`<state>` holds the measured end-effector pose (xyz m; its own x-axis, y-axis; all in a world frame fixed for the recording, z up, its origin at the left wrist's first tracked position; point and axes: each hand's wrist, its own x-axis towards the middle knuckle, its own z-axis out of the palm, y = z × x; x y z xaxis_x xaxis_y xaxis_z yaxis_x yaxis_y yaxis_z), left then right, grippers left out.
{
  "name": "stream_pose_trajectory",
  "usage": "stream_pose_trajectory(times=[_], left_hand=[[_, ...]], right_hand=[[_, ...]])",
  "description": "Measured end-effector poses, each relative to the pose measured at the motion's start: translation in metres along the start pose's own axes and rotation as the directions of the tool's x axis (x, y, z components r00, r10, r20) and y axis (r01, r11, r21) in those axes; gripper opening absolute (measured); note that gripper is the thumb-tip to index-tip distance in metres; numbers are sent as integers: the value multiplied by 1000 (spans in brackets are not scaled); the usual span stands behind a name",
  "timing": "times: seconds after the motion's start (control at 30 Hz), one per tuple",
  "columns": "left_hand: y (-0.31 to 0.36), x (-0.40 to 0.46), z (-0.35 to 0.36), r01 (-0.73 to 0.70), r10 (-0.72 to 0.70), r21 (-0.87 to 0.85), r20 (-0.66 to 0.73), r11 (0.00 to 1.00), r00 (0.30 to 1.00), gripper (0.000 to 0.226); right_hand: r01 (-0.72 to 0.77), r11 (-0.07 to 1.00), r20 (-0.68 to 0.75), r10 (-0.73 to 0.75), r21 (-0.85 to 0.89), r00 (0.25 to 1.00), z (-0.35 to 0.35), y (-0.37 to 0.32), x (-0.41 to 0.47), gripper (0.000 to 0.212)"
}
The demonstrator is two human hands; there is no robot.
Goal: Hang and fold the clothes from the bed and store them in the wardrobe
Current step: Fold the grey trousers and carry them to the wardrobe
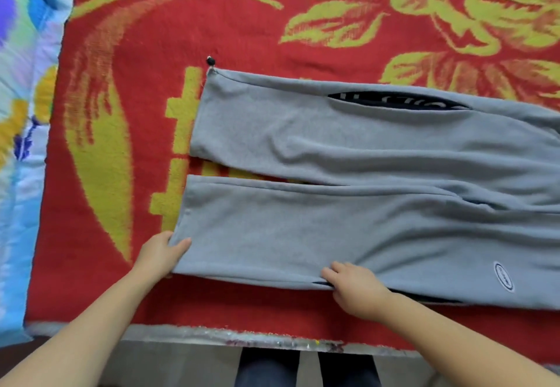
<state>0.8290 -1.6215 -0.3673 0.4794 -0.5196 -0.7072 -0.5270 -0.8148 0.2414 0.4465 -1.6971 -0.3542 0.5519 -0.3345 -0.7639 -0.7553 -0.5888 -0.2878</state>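
Head view looks down on a bed covered with a red blanket (151, 68) that has large yellow-green leaf patterns. A pair of grey trousers (363, 150) lies flat on the blanket, the two legs pointing left and the waist part running out of the picture on the right. The far leg and the near leg lie side by side with a narrow gap between them at the cuffs, where the red blanket shows. A dark slit, maybe a pocket opening, is seen on the far leg (397, 102), and a small oval label (503, 276) sits on the near leg at the right. A small black bead (210, 61) on a cord lies just beyond the far cuff corner.

To the left of the cuffs the blanket is free up to a blue flowered cloth (24, 113) at the left edge. The near edge of the bed runs just behind both forearms.

The left hand (160, 253) pinches the near corner of the near cuff, thumb on top. The right hand (356, 289) grips the near edge of the same leg, fingers curled over the cloth. The hands are well apart.
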Motion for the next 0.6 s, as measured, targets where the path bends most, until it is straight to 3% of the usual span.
stream_pose_trajectory(times=[0.1, 0.17, 0.3, 0.4, 0.5, 0.6], left_hand=[[-9, -11, 14, 88, -92, 49, 94, 995, 991, 25], [4, -10, 13, 117, -117, -5, 19, 993, 993, 24], [62, 23, -9, -135, 140, 36, -224, 990, 964, 57], [118, 48, -31, -260, 268, 69, -311, 963, 912, 62], [174, 80, -49, -406, 486, 282, -333, 869, 808, 62], [230, 114, -55, -551, 680, 454, -187, 700, 709, 62]], right_hand=[[72, 997, 91, -73, 20, 993, 8, 8, -22, 43], [81, 994, 69, -86, 77, 994, -2, 14, -24, 46], [21, 976, -293, 45, 218, 955, -57, 40, -1, 31], [-83, 941, -559, 264, 328, 786, -108, 71, 14, 22], [-198, 899, -616, 416, 391, 669, -157, 117, 28, 26], [-292, 893, -598, 446, 342, 666, -200, 165, 48, 35]])
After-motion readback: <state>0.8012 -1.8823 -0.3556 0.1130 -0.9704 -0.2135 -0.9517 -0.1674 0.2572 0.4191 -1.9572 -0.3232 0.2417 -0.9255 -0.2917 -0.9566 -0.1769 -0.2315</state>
